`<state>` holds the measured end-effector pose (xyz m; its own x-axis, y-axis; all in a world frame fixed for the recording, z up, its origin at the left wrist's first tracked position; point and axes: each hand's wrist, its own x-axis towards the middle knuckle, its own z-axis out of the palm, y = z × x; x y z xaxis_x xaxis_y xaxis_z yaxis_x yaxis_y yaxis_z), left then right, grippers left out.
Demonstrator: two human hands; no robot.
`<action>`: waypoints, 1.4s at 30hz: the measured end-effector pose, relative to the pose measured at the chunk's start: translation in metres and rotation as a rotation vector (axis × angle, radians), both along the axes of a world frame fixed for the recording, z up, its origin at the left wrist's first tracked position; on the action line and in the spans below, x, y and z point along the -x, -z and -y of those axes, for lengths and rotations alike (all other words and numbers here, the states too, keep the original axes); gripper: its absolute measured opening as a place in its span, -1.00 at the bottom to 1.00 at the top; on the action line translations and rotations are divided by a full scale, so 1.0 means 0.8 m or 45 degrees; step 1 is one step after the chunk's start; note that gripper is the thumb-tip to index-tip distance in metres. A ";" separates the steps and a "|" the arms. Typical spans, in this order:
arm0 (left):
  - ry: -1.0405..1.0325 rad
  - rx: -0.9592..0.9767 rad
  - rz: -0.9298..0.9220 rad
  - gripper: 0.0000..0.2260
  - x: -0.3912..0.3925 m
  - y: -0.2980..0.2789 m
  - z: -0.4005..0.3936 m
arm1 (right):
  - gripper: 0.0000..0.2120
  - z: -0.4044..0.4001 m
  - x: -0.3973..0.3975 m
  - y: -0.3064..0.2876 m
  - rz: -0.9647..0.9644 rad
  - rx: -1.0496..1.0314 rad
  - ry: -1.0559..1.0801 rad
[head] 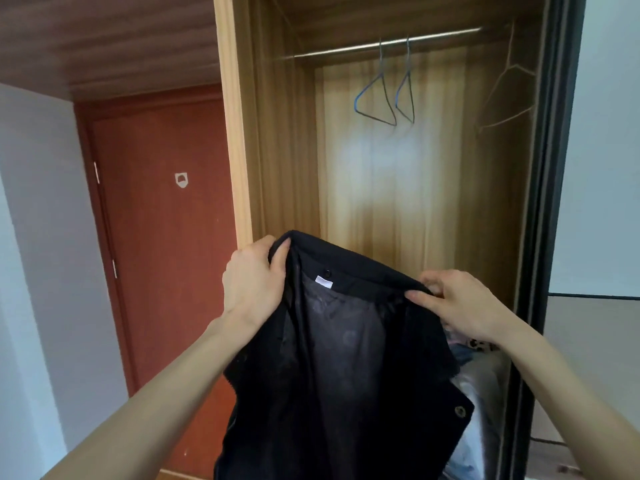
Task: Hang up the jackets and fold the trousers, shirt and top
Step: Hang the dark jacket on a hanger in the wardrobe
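Note:
A black jacket [343,368] hangs open in front of me, its dark lining and a small white label facing me. My left hand [252,275] grips the collar at its left end. My right hand [453,299] pinches the collar edge at the right shoulder. Behind the jacket stands an open wooden wardrobe [277,150]. Two blue wire hangers [388,95] hang bare on its metal rail [381,45]. A third thin hanger [505,98] hangs against the right inner wall.
A red-brown door [156,237] is to the left of the wardrobe. The wardrobe's dark sliding door frame [550,202] stands at the right. Other clothes and a shiny bag [481,386] lie low in the wardrobe behind the jacket.

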<state>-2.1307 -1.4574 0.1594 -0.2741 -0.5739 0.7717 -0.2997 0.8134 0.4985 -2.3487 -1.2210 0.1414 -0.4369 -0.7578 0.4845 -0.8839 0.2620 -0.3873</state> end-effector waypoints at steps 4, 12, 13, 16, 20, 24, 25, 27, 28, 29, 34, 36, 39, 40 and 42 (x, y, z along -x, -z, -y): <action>0.028 -0.022 -0.104 -0.60 0.043 -0.028 0.015 | -0.79 0.020 0.033 -0.027 -0.141 0.010 0.072; 0.155 -0.075 -0.150 -0.58 0.129 -0.082 0.045 | -0.83 0.081 0.089 -0.057 -0.190 -0.204 0.176; 0.173 -0.087 -0.136 -0.58 0.138 -0.087 0.048 | -0.86 0.088 0.093 -0.057 -0.154 -0.222 0.167; 0.202 -0.087 -0.081 -0.59 0.161 -0.099 0.063 | -0.75 0.107 0.102 -0.069 -0.069 -0.198 0.155; 0.224 -0.051 -0.027 -0.61 0.183 -0.111 0.088 | -0.45 0.143 0.103 -0.132 0.003 0.175 0.136; 0.215 0.023 0.006 -0.57 0.200 -0.120 0.111 | -0.43 0.204 0.101 -0.241 0.056 0.633 0.123; 0.213 0.050 0.017 -0.56 0.203 -0.121 0.116 | -0.41 0.222 0.098 -0.271 0.032 0.700 0.107; 0.225 0.096 0.041 -0.56 0.208 -0.123 0.126 | -0.36 0.256 0.091 -0.325 0.015 0.807 0.052; 0.234 0.116 0.050 -0.56 0.210 -0.124 0.130 | -0.32 0.272 0.090 -0.348 0.035 0.840 0.044; 0.237 0.135 0.059 -0.56 0.211 -0.124 0.135 | -0.29 0.288 0.090 -0.368 0.082 0.855 0.052; 0.211 0.186 0.105 -0.57 0.213 -0.125 0.159 | -0.18 0.351 0.121 -0.426 0.491 0.840 0.207; 0.201 0.177 0.117 -0.57 0.211 -0.124 0.168 | -0.25 0.369 0.140 -0.437 0.640 0.886 0.266; 0.195 0.146 0.119 -0.56 0.206 -0.123 0.182 | -0.43 0.389 0.167 -0.447 0.871 1.041 0.210; 0.189 0.136 0.120 -0.56 0.204 -0.123 0.186 | -0.49 0.392 0.173 -0.449 0.872 1.071 0.218; 0.185 0.116 0.119 -0.55 0.201 -0.122 0.193 | -0.60 0.397 0.181 -0.450 0.757 1.058 0.273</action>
